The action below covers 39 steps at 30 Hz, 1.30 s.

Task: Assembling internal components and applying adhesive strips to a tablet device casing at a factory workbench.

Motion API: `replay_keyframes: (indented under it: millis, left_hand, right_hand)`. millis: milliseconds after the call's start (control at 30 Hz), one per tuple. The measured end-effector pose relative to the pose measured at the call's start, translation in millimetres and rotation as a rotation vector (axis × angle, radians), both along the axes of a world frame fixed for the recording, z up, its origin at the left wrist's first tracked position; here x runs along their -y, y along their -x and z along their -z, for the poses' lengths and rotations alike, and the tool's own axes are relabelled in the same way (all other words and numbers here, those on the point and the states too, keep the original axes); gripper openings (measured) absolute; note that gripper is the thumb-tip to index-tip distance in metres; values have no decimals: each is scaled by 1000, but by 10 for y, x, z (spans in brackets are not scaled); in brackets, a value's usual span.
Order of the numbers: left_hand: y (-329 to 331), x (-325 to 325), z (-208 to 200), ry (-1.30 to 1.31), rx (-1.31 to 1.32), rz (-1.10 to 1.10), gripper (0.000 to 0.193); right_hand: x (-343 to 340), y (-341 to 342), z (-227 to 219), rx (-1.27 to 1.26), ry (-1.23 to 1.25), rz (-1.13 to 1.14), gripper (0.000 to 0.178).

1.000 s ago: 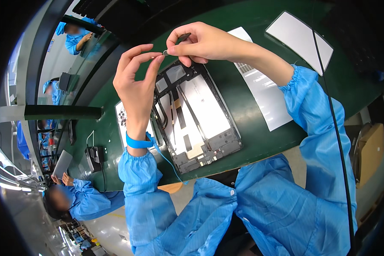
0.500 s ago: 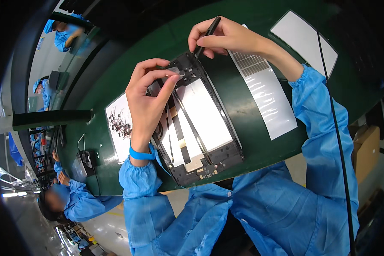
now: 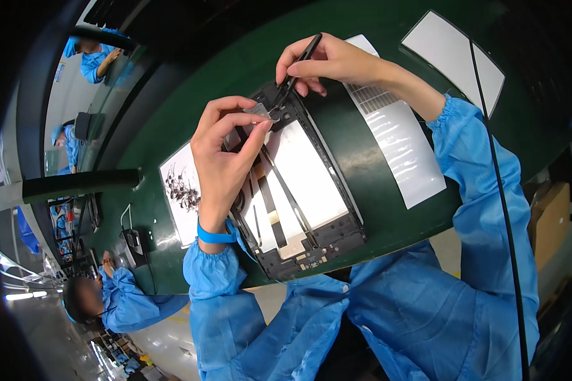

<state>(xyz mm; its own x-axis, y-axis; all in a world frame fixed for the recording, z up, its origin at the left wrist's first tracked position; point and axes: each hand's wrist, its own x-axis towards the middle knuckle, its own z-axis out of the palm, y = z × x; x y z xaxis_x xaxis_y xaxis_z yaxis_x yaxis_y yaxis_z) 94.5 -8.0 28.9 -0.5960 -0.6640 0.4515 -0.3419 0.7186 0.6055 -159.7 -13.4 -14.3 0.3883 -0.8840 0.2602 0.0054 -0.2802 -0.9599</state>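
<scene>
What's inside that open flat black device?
Inside the device are a large white panel, dark strips running lengthwise and, at the near end, a black section with small parts. The left hand covers some of its far left area; what lies beneath can't be seen.

Smock [image 3: 419, 298]: bright blue, creased fabric, pale round button [image 3: 345, 288] at five o'clock. Sleeves [image 3: 489, 197], three and seven o'clock: matching blue, loose, cuffs [image 3: 443, 115] gathered. Wristband [image 3: 215, 237], below left hand [image 3: 225, 149], eight o'clock: flat, blue, thin light-blue cord [image 3: 244, 246] attached.
</scene>
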Motion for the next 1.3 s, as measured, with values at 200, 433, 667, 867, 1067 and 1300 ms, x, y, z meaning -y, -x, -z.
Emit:
replay_keyframes:
  millis: [200,433,667,867,1067,1300]
  left_hand:
    - [79,57,27,77,36,70,8]
    - [167,14,72,102,127,35,10]
    - [154,7,46,128,170,8,12]
    - [133,3,38,84,164,22,11]
    - [91,-14,-44,119,173,27,11]
    - [40,58,-36,-117,146,83,10]
  right_hand:
    - [13,-32,-4,47,4,7,24]
    - [7,25,-13,110,-19,59,26]
    - [-89,-180,9,-194,57,87,43]
    - [-130,-185,-18,-371,19,124,56]
    - [-112,-223,10,-415,-94,153,67]
    - [-123,-262,-18,-240,-383,160,74]
